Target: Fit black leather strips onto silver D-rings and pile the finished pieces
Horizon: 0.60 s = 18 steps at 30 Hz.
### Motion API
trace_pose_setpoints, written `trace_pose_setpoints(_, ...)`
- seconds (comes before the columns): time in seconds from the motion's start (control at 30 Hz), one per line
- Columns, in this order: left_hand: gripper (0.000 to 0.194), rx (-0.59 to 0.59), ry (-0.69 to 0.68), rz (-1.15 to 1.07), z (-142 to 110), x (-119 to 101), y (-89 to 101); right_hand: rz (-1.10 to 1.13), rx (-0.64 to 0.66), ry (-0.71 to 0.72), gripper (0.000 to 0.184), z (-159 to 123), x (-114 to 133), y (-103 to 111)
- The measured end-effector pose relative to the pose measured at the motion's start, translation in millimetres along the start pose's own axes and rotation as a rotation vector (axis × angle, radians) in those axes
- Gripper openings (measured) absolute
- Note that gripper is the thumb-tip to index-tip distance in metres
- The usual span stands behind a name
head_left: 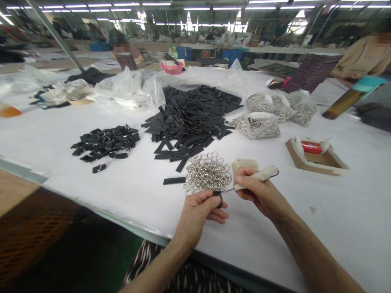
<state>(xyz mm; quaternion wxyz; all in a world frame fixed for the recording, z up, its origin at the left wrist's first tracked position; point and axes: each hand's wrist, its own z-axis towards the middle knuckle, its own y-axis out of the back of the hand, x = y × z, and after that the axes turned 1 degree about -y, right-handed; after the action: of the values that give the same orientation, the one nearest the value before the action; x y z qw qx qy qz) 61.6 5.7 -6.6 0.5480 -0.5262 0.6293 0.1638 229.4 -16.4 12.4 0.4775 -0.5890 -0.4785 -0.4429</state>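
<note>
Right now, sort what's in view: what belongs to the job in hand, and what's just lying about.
Likely the job:
black piece in the left hand
white-handled tool in the right hand
loose metal rings
black strips
ringed black pieces
bagged rings

Probably just lying about:
pink basin
teal-topped bottle

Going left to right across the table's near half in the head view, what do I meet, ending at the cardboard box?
Orange object at the picture's edge → pile of folded black pieces → single black strip → heap of metal rings → right hand → cardboard box.
</note>
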Motion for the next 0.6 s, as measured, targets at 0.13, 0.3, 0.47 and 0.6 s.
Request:
trace_pose_setpoints(0.13,0.017,-0.005,0.003,0.014,-2.5,0.1,-1.6,-0.019,-0.052,0.024,0.02,-1.4,2.5,2.4)
trace_pose_setpoints(0.3,0.02,-0.07,0.021,0.037,-5.5,3.0,1.8,0.124,-0.228,0.156,0.02,-2.0,16.3,20.5)
trace_pose_setpoints(0.47,0.021,-0.067,0.004,0.033,-6.8,3.9,7.2,0.153,-0.245,0.171,0.019,-0.3,17.4,28.6)
trace_pose_setpoints(0.6,0.021,-0.072,-0.026,0.016,-8.3,4.1,9.4,0.142,-0.219,0.14,0.019,1.1,13.2,21.7)
